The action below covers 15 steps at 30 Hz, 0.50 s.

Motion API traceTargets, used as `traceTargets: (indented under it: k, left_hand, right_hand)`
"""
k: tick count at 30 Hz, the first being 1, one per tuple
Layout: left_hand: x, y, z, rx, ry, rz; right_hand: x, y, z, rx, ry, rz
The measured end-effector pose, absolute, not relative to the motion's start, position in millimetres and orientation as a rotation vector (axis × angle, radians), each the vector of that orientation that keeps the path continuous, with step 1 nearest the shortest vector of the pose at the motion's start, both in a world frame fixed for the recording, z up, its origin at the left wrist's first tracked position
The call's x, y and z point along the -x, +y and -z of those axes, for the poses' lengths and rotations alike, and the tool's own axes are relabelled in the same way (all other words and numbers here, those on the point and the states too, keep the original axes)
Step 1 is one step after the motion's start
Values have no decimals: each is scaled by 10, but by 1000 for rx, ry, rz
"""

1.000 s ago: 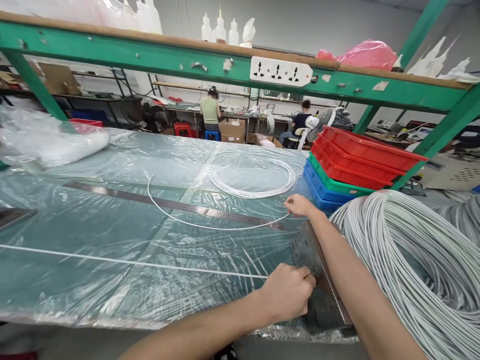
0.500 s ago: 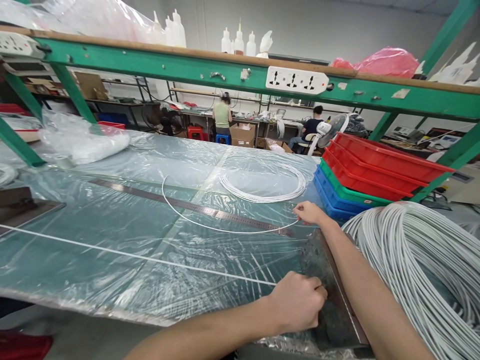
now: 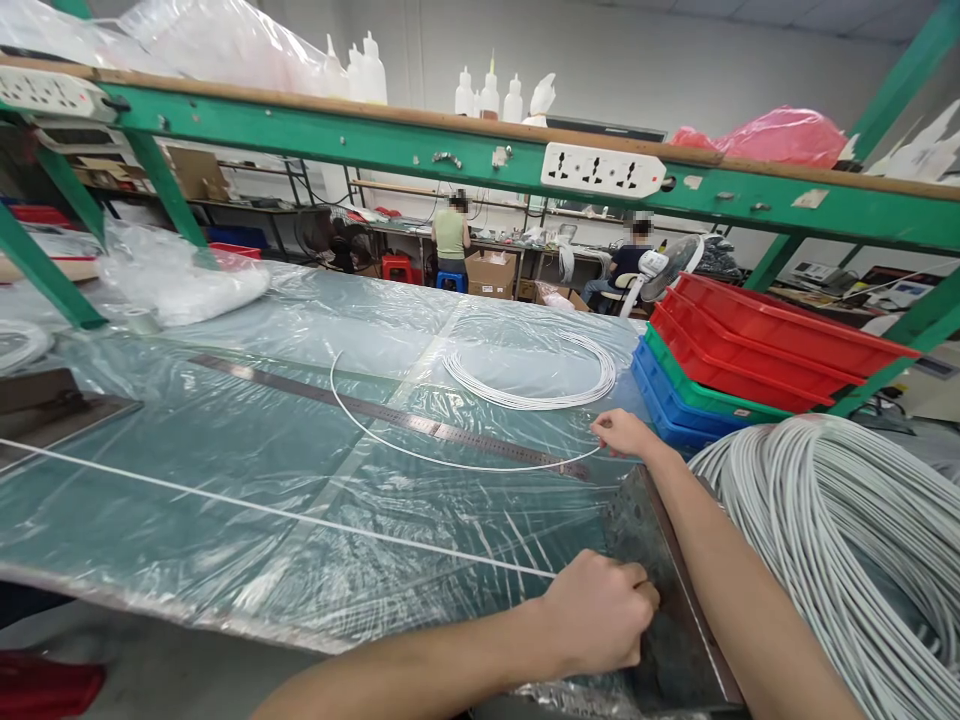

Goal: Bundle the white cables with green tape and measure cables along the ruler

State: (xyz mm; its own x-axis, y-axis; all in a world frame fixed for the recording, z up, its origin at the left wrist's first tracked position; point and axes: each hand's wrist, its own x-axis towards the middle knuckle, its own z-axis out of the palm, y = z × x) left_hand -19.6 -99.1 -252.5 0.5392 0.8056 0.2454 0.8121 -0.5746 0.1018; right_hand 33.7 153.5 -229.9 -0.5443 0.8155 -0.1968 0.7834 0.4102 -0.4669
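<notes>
My left hand (image 3: 600,612) is a fist against the upright metal bracket (image 3: 660,580) at the table's front right. A taut white cable (image 3: 300,515) runs from the far left and goes in behind that fist, where its end is hidden. Farther back, my right hand (image 3: 624,432) pinches the end of a loose white cable piece (image 3: 450,464), which curves left in an arc across a long steel ruler (image 3: 420,424). At the left edge stands another metal bracket (image 3: 60,405), with the taut cable reaching past it.
A thin white cable coil (image 3: 525,400) lies beyond the ruler. Stacked red, green and blue trays (image 3: 772,330) and a big cable bundle (image 3: 832,520) flank my right arm. A green shelf beam (image 3: 375,145) crosses above. Two people sit at a far bench.
The view has shifted slightly, so everything sits a little lower and to the right. Both hands keep their grip and place.
</notes>
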Motion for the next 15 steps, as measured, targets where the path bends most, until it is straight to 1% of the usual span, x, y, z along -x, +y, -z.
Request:
traceTargets:
  k: [9,13,15]
  left_hand:
    - [184,-991,2564,2724,-1413,438]
    - [220,-976,2584,2746,-1361,463]
    - [296,-928,2543,2739,-1353,531]
  right_hand:
    - [-334,1485,2260,1459,-2539,-880]
    - [-315,1433,2237,1396,-2480,-1001]
    - [-289,1371,2213,1335,-2434,-1107]
